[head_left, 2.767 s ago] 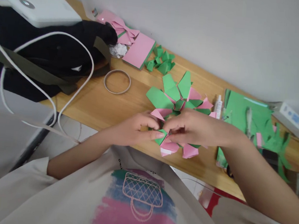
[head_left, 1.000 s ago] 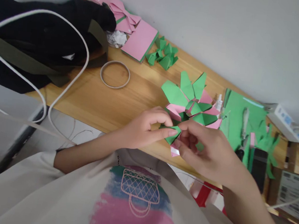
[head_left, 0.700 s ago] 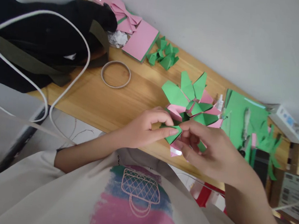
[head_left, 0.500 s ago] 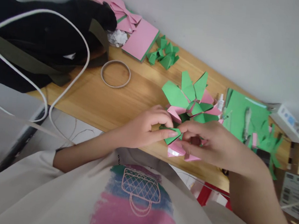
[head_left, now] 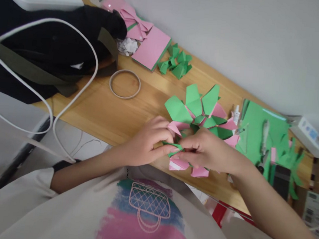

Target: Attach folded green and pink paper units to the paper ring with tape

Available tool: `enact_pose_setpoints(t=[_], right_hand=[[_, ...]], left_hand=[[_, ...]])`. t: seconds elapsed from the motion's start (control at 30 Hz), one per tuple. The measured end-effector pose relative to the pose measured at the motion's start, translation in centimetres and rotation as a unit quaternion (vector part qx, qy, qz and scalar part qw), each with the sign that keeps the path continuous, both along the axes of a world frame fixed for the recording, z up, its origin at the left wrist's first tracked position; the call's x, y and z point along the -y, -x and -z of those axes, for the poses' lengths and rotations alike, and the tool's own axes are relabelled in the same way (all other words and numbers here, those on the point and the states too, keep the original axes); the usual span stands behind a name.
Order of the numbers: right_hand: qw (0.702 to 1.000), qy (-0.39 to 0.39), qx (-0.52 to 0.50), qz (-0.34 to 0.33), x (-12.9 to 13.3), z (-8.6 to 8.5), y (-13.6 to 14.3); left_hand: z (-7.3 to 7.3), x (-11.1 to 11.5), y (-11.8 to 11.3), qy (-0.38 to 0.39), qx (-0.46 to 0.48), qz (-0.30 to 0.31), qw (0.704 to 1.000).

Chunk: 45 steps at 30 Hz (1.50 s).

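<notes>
A large paper flower (head_left: 201, 117) with green petals over pink ones lies near the table's front edge. My left hand (head_left: 153, 141) pinches a green paper petal (head_left: 173, 149) at the flower's near left side, thumb on top. From the right, my right hand (head_left: 201, 149) covers part of the flower, and its thumb and fingers close on the right end of that same petal. Pink petals (head_left: 200, 172) stick out below my right hand. The right fingertips are partly hidden by the paper.
Behind lie small folded green pieces (head_left: 178, 61) and a pink sheet stack (head_left: 151, 47). A ring (head_left: 125, 84) sits left, near a black bag (head_left: 51, 47) and white cable. Green sheets (head_left: 255, 129), a glue bottle (head_left: 236, 114) and a phone (head_left: 282, 180) are right.
The flower and both hands have shifted slightly left in view. My right hand has turned and come closer to my left hand, with the green petal still between them.
</notes>
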State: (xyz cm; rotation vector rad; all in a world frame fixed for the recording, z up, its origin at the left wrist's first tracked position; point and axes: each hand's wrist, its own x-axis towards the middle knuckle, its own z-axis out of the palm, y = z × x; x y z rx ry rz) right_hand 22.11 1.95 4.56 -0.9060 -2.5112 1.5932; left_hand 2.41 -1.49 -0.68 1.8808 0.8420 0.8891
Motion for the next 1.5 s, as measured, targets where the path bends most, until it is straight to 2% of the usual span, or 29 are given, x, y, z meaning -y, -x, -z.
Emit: enact_pose_setpoints(t=[0.23,0.37,0.5,0.63,0.8,0.9,1.07,1.17,1.27,1.3,1.33,1.4,1.43,1.5], right_hand=[[0.999,-0.023,-0.026,-0.004,0.5,0.1,-0.2],[0.999,-0.031,-0.026,-0.008,0.8,0.1,-0.5],[0.998,-0.037,-0.046,-0.001,0.9,0.2,-1.0],[0.999,-0.025,-0.045,0.006,1.1,0.0,-1.5],[0.999,0.016,-0.002,0.049,1.8,-0.5,-1.9],[0.998,0.013,0.006,0.064,2.4,-0.6,-1.9],[0.993,-0.062,0.025,0.096,3.8,-0.6,-1.6],[0.99,-0.09,0.034,0.098,4.8,-0.4,-1.5],[0.987,-0.109,0.047,0.107,5.7,-0.3,-1.5],[0.986,-0.114,0.054,0.109,6.0,-0.3,-1.6],[0.984,-0.121,0.062,0.111,6.3,-0.3,-1.7],[0.98,-0.143,0.081,0.116,6.9,-0.5,-1.8],[0.977,-0.153,0.091,0.118,7.1,-0.6,-1.9],[0.973,-0.162,0.109,0.119,7.5,-0.8,-2.1]], left_hand=[[0.8,0.0,0.9,0.008,0.024,0.019,1.0],[0.9,-0.2,1.7,0.094,0.081,0.069,0.99],[1.3,-0.3,1.8,0.209,0.154,0.098,0.961],[1.8,-0.4,1.5,0.236,0.177,0.1,0.95],[1.6,-0.4,1.5,0.208,0.139,0.088,0.964],[1.2,-0.3,1.6,0.226,0.133,0.078,0.962],[0.9,-0.4,1.1,0.279,0.159,-0.034,0.946],[0.4,-0.6,0.6,0.357,0.167,-0.084,0.915],[0.0,-0.9,0.1,0.47,0.154,-0.075,0.866],[0.0,-1.0,0.1,0.48,0.15,-0.071,0.861],[0.2,-1.0,0.1,0.474,0.146,-0.075,0.865],[0.5,-1.1,0.5,0.392,0.145,-0.128,0.9],[0.6,-1.1,0.8,0.314,0.143,-0.168,0.923],[0.1,-1.2,1.4,0.111,0.123,-0.225,0.96]])
